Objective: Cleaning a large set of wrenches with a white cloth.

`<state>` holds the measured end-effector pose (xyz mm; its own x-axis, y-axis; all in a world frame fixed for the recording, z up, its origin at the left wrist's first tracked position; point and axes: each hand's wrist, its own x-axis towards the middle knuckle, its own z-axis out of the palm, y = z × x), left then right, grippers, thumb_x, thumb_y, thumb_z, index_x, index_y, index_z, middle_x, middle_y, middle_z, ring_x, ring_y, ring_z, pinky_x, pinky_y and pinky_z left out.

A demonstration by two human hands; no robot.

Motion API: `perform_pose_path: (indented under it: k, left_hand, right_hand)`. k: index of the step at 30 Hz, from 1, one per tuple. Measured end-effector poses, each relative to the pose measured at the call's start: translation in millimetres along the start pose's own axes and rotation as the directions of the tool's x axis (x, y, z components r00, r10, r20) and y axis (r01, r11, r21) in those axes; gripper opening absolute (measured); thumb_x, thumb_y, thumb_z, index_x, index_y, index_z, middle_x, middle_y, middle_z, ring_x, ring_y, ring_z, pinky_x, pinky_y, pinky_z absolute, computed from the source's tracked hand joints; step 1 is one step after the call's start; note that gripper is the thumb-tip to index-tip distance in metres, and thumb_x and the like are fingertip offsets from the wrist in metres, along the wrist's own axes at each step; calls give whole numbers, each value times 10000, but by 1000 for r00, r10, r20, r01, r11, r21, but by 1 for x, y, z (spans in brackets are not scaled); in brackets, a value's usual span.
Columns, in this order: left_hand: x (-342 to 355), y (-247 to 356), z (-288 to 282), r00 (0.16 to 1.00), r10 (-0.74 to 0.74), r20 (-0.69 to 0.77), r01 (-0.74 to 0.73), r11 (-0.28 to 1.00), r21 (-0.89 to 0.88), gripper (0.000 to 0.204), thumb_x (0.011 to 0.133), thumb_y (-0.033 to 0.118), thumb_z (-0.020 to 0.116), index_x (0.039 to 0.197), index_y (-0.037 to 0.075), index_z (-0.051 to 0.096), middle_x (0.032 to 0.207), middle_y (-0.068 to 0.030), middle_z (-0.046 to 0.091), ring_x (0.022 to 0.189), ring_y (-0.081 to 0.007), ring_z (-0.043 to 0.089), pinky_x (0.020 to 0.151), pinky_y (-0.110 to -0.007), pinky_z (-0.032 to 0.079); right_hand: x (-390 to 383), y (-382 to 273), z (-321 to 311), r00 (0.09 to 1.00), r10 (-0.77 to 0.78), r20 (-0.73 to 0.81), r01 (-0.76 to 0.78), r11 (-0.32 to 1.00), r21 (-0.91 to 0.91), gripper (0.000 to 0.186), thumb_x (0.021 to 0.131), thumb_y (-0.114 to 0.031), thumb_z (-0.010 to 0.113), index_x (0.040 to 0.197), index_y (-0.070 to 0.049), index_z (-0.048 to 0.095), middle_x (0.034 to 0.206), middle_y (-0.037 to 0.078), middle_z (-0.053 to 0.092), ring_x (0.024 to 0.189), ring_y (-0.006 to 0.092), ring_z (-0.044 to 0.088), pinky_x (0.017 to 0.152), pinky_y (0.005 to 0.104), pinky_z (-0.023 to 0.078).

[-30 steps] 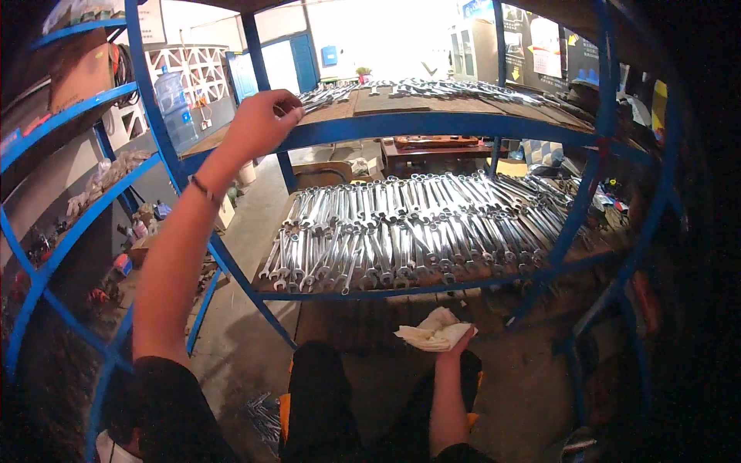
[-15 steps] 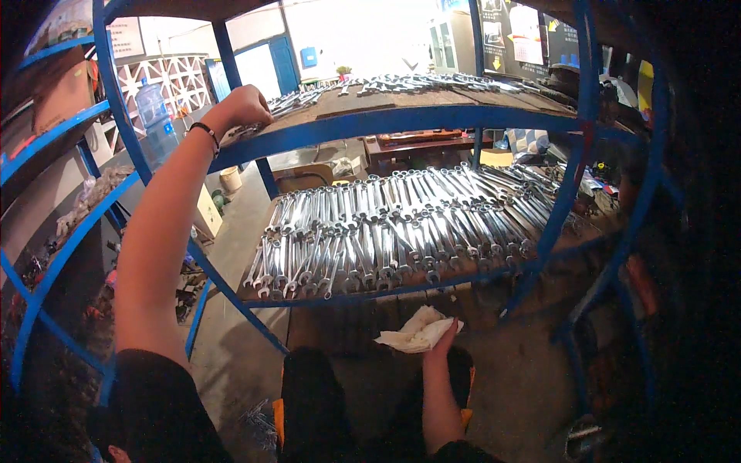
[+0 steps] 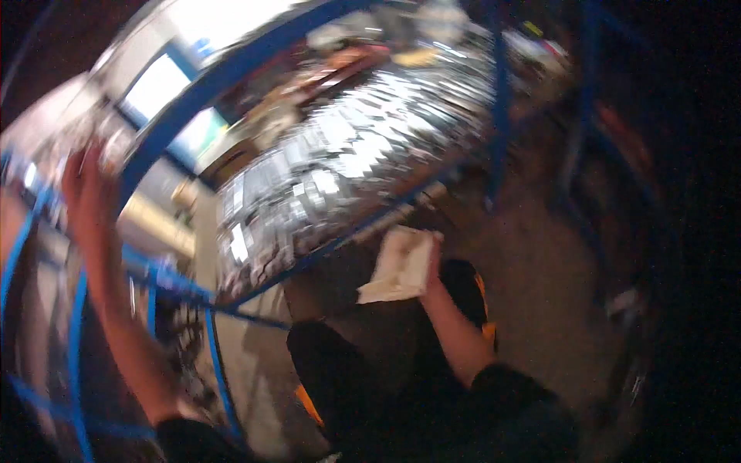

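View swung sideways, pale cloth (image 3: pixel 400 266) in right hand (image 3: pixel 432 258) grip

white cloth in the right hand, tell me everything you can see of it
The white cloth is a pale, off-white rag or paper wipe, crumpled and folded into a rough rectangle. The right hand grips it along its right edge, below the blue shelf rail loaded with metal tools. It hangs free otherwise. Motion blur hides its texture.

Heavy motion blur throughout. Small white label tags (image 3: pixel 238 245) show among the metal tools on the blue shelf (image 3: pixel 363 224); no packages, signs or screens discernible.
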<state>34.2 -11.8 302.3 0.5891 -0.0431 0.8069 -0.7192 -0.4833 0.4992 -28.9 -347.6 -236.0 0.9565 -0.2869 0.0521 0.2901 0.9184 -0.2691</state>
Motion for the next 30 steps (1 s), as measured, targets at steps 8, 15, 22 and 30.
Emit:
perform_pose_path:
  k: [8, 15, 22, 30]
  left_hand:
    - [-328, -60, 148, 586, -439, 681, 659, 748, -85, 212, 943, 266, 545, 903, 68, 607, 733, 46, 519, 632, -15, 432, 562, -169, 348]
    - [-441, -85, 223, 390, -520, 760, 872, 475, -122, 322, 962, 280, 494, 855, -1, 607, 714, 12, 559, 678, -75, 496, 594, -239, 405]
    - [-434, -111, 207, 297, -530, 794, 819, 569, 73, 355, 952, 279, 499, 789, -21, 598, 669, 9, 538, 648, -76, 460, 609, -253, 395]
    - [-416, -114, 201, 358, -529, 769, 775, 628, 71, 333, 937, 249, 510, 881, -62, 616, 668, -62, 585, 642, -98, 490, 591, -284, 415]
  right_hand:
    - [-20, 23, 91, 957, 290, 27, -288, 927, 241, 615, 867, -624, 457, 1090, -73, 615, 1019, 95, 657, 926, 251, 617, 878, 386, 477]
    - [-19, 26, 33, 939, 39, -342, -107, 978, -181, 367, 810, -529, 615, 778, -163, 592, 676, 22, 547, 602, 173, 528, 565, 334, 448]
    - [-16, 31, 65, 895, 44, -444, -89, 993, -81, 341, 808, -485, 628, 840, -149, 585, 742, 25, 563, 663, 165, 557, 592, 329, 478]
    - [-16, 23, 86, 936, 142, -323, -198, 969, -149, 356, 877, -407, 584, 1086, -118, 587, 944, 54, 543, 858, 163, 520, 764, 322, 457]
